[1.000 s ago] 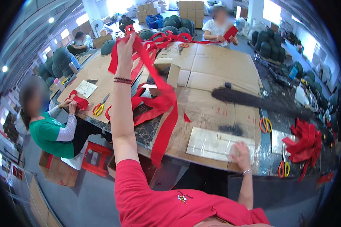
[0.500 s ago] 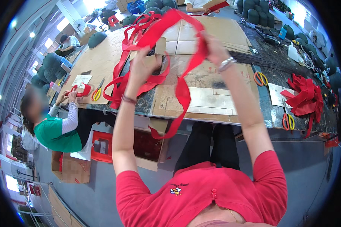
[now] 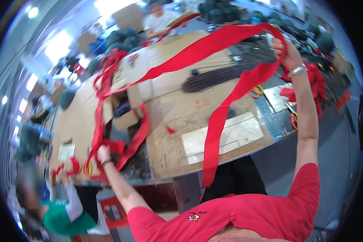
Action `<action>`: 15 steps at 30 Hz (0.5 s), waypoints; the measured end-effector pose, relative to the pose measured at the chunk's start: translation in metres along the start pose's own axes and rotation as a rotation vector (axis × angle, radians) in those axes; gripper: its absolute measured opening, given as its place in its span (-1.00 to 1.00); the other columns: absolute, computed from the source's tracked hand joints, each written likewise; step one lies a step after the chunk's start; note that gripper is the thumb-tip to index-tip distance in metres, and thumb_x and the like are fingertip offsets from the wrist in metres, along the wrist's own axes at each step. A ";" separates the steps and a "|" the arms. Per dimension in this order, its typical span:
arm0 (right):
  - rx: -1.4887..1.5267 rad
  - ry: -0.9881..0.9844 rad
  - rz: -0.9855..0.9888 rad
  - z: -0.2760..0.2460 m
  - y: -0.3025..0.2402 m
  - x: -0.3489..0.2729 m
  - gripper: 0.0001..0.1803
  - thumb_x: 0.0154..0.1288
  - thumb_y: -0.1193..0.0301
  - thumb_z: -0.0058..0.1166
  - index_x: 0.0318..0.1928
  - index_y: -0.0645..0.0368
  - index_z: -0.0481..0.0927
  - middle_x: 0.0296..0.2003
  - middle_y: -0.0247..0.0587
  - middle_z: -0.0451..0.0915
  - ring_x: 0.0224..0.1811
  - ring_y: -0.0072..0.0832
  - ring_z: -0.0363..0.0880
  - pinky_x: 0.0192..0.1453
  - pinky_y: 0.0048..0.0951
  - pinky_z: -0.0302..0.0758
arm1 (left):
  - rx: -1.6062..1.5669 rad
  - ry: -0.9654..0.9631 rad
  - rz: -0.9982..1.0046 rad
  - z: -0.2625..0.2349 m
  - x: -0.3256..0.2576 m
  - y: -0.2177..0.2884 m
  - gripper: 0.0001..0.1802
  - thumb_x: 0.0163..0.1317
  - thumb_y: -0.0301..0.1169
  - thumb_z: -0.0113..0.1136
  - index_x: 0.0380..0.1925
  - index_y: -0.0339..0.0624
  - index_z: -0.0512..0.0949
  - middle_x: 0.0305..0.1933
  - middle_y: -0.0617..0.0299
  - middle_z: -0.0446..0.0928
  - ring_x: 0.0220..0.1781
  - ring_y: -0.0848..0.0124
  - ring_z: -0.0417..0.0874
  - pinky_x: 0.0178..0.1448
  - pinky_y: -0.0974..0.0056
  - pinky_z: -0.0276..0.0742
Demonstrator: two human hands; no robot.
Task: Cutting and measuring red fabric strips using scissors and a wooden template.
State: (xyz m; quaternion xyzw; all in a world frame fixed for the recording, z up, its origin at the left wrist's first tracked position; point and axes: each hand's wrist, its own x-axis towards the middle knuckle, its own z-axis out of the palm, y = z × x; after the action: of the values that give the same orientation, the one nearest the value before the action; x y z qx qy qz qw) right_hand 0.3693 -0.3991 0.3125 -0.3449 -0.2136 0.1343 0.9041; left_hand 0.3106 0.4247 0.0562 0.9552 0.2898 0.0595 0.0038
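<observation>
My right hand (image 3: 285, 52), raised at the right over the table, is closed on a long red fabric strip (image 3: 201, 46). The strip stretches left across the table to a tangle of red strips (image 3: 99, 101), and its other length hangs down past the table's front edge. Low at the left, my left hand (image 3: 103, 154) is closed on red strip at the tangle's near end; the fingers are partly blurred. Below the hanging length lies a pale flat board (image 3: 226, 137) with lines and slots, on cardboard sheets (image 3: 165, 141).
A small open cardboard box (image 3: 127, 119) stands beside the tangle. Dark thin wires (image 3: 213, 78) lie mid-table. Scissors (image 3: 256, 92) and a red strip pile (image 3: 316, 80) are at right. A co-worker in green (image 3: 66, 218) handles red strip at left; another person (image 3: 161, 20) works across the table.
My right hand has moved right, drawing the strip out long. My left hand has dropped down and left to the tangle. The view has shifted and tilted.
</observation>
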 end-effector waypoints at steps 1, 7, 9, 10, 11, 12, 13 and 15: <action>-0.010 -0.043 -0.001 -0.001 -0.008 -0.004 -0.76 0.46 0.37 -0.22 -0.04 0.29 0.36 -0.48 -0.43 0.35 -0.47 -0.68 0.37 -0.43 -0.63 0.37 | 0.043 -0.001 0.080 -0.029 -0.001 0.005 -0.68 0.18 -0.16 0.15 -0.36 -0.23 0.60 -0.30 -0.17 0.59 -0.27 -0.01 0.64 -0.16 -0.02 0.57; -0.404 0.195 -0.133 0.026 0.017 0.012 -0.78 0.44 0.37 -0.12 -0.22 0.30 0.47 -0.41 -0.33 0.51 -0.41 -0.63 0.48 -0.26 -0.60 0.51 | -1.428 -0.328 0.920 -0.143 -0.119 0.266 -0.51 0.19 -0.43 0.17 0.14 -0.33 0.42 0.14 0.06 0.49 0.23 0.34 0.44 0.29 0.27 0.31; -0.512 0.255 -0.152 0.046 0.032 0.046 -0.77 0.42 0.37 -0.08 -0.12 0.31 0.48 -0.39 -0.33 0.53 -0.33 -0.61 0.53 -0.20 -0.58 0.52 | -1.234 -0.353 1.377 -0.153 -0.178 0.371 -0.12 0.13 -0.20 0.25 0.38 -0.24 0.06 0.38 0.07 0.21 0.45 0.32 0.13 0.46 0.16 -0.02; -0.417 0.198 -0.064 0.059 0.035 0.070 -0.79 0.39 0.37 -0.03 -0.20 0.30 0.51 -0.42 -0.28 0.58 -0.38 -0.54 0.56 -0.25 -0.52 0.55 | -1.507 -0.714 1.404 -0.155 -0.203 0.410 -0.11 0.15 -0.22 0.24 0.39 -0.24 0.01 0.39 0.10 0.19 0.44 0.32 0.16 0.45 0.16 0.00; -0.308 0.048 0.026 0.072 0.033 0.091 -0.80 0.36 0.38 0.02 -0.28 0.29 0.55 -0.44 -0.23 0.63 -0.43 -0.48 0.60 -0.29 -0.46 0.57 | -1.683 -0.979 1.265 -0.157 -0.226 0.439 -0.24 0.18 -0.27 0.23 0.33 -0.26 0.16 0.30 0.14 0.32 0.33 0.35 0.30 0.39 0.24 0.14; -0.397 -0.028 0.030 0.085 0.030 0.108 -0.80 0.36 0.38 0.01 -0.31 0.27 0.54 -0.47 -0.24 0.61 -0.47 -0.49 0.57 -0.32 -0.47 0.56 | -1.655 -1.089 1.202 -0.161 -0.239 0.455 -0.36 0.16 -0.30 0.23 0.23 -0.29 0.31 0.18 0.21 0.43 0.19 0.44 0.43 0.30 0.32 0.27; -0.491 -0.111 0.034 0.098 0.020 0.120 -0.80 0.36 0.38 0.01 -0.34 0.26 0.54 -0.50 -0.24 0.59 -0.50 -0.49 0.55 -0.36 -0.47 0.54 | -1.663 -1.126 1.258 -0.164 -0.250 0.460 -0.42 0.11 -0.32 0.27 0.14 -0.29 0.40 0.08 0.27 0.51 0.07 0.52 0.49 0.23 0.39 0.34; -0.381 -0.184 -0.003 0.115 -0.007 0.119 -0.77 0.39 0.37 -0.05 -0.37 0.25 0.52 -0.52 -0.27 0.55 -0.49 -0.48 0.53 -0.31 -0.47 0.54 | -1.637 -1.180 1.431 -0.177 -0.255 0.448 -0.45 0.10 -0.44 0.23 0.14 -0.28 0.40 0.08 0.24 0.50 0.08 0.54 0.48 0.20 0.41 0.36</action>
State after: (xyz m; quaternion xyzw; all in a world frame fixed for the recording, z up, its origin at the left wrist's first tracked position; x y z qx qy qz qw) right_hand 0.4192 -0.2925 0.4289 -0.4957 -0.3173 0.1210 0.7993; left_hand 0.3271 -0.0942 0.2223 0.4959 -0.4660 -0.2276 0.6965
